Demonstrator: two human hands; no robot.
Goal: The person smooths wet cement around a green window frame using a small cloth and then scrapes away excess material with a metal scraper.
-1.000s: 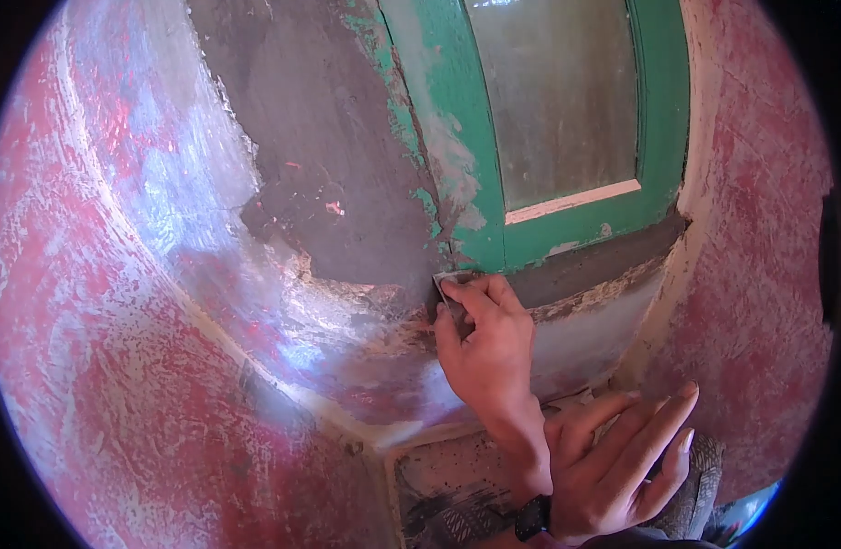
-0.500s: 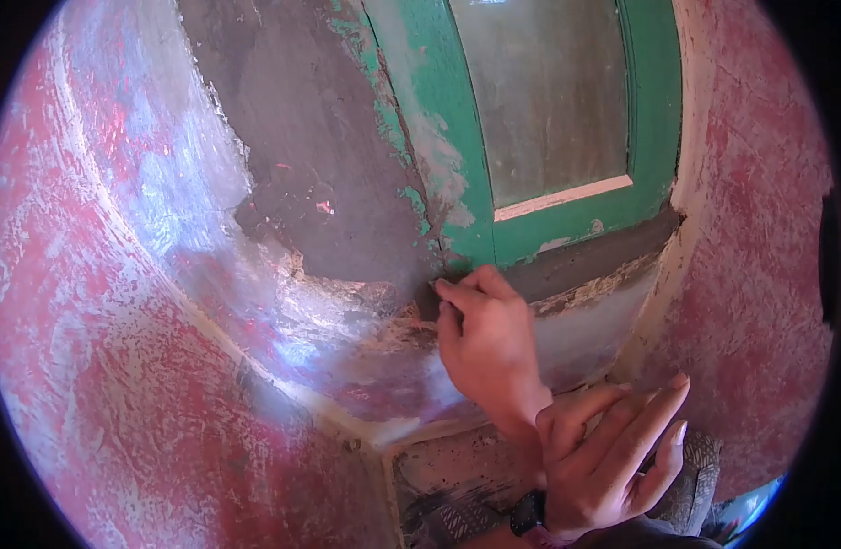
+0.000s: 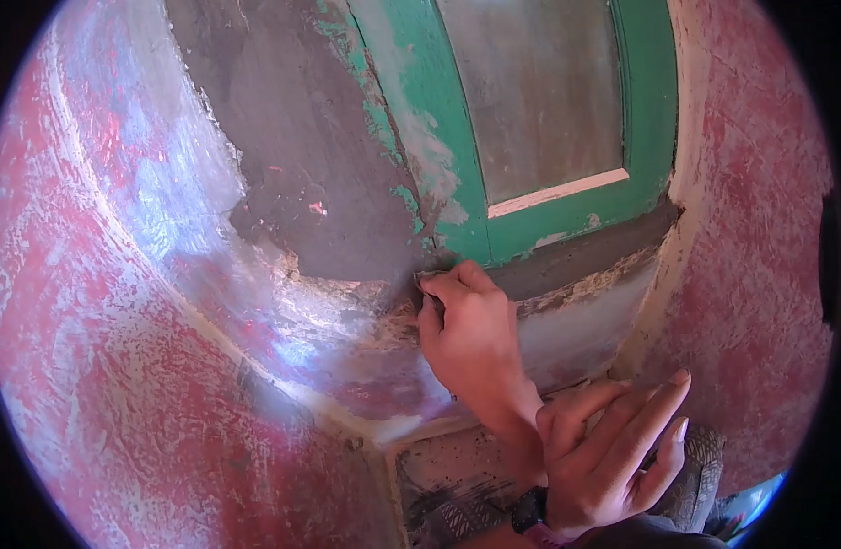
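Note:
My right hand [image 3: 471,316] is closed in a pinch at the lower left corner of a green-painted frame [image 3: 521,236]. Only a thin edge of something small shows at its fingertips, and I cannot tell what it is. Its fingertips meet grey filler [image 3: 347,206], which is spread beside the frame and along its foot. Lower right, my left hand [image 3: 608,457] has its fingers apart and partly bent, with nothing in them. It overlaps my right forearm, and a dark watch [image 3: 530,511] sits on its wrist.
A dull glass pane [image 3: 544,101] fills the frame. Rough, chipped plaster [image 3: 347,306] runs below the filler. Pink, patchy walls [image 3: 754,256] stand on both sides, and a ledge [image 3: 443,457] lies below. A patterned cloth [image 3: 704,476] shows by my left hand.
My right hand has slid slightly left and up along the corner, still pinched. The view has shifted a little. My left hand stays almost in place.

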